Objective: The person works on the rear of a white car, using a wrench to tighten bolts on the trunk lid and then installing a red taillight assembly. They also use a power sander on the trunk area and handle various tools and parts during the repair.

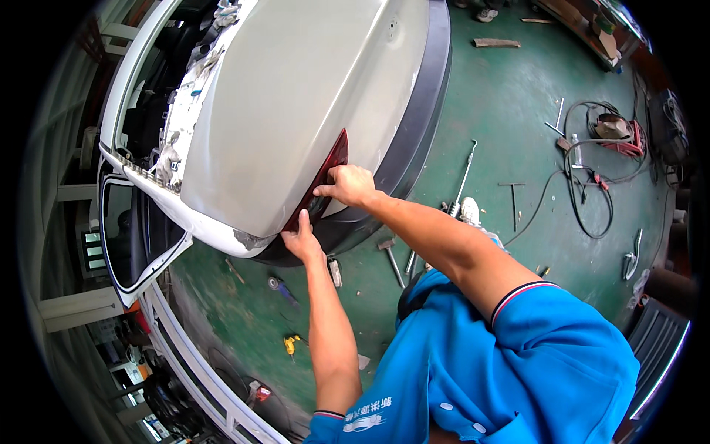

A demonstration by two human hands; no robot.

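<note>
A dark red tail light (340, 154), long and pointed at its far end, lies along the rear corner of a car with a grey tailgate (296, 81). My right hand (349, 185) grips it near its middle, fingers curled and thumb pressed to the lens. At the near end, my left hand (302, 241) holds the lamp with its thumb upright; its other fingers are partly hidden. Beside the light runs the black bumper (414, 140). Just under my left hand, the white body corner (222, 229) has a rough, scraped patch.
An open car door (140, 237) stands at left. On the green floor lie a hammer (390, 259), an angle grinder (279, 287), a yellow power tool (292, 344), a hooked rod (466, 174) and a T-handle tool (513, 201). Coiled cables (584, 200) spread at right.
</note>
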